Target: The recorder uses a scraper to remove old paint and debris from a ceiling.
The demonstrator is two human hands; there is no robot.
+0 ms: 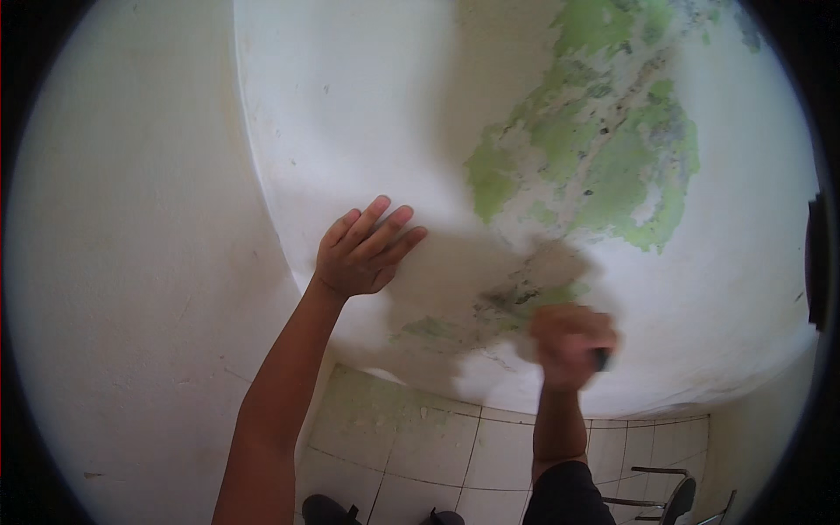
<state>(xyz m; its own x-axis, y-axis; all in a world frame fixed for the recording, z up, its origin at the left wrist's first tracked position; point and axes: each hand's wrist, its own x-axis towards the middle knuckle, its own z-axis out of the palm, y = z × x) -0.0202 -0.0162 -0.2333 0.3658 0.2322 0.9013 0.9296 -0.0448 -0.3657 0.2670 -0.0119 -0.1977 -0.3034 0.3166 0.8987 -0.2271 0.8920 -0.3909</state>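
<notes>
My left hand [357, 252] rests flat against the white painted wall [374, 125], fingers a little apart and holding nothing. Lower and to the right, my right hand [571, 341] is blurred and closed around a scraper. The tool's dark handle end [601, 359] juts out below the fist, and its blurred blade [502, 303] meets a damaged patch of wall. Cracked grey plaster [525, 289] and a bit of green show around the blade. Above it spreads a large area of exposed green paint [610, 164] with peeled, ragged edges and dark pits.
A side wall [131, 262] meets the damaged wall at a corner on the left. White floor tiles [420, 453] below carry scattered flakes near the corner. Two dark shoes [325, 508] stand there. A metal-framed chair [679, 499] is at lower right, and a dark object [816, 262] at the right edge.
</notes>
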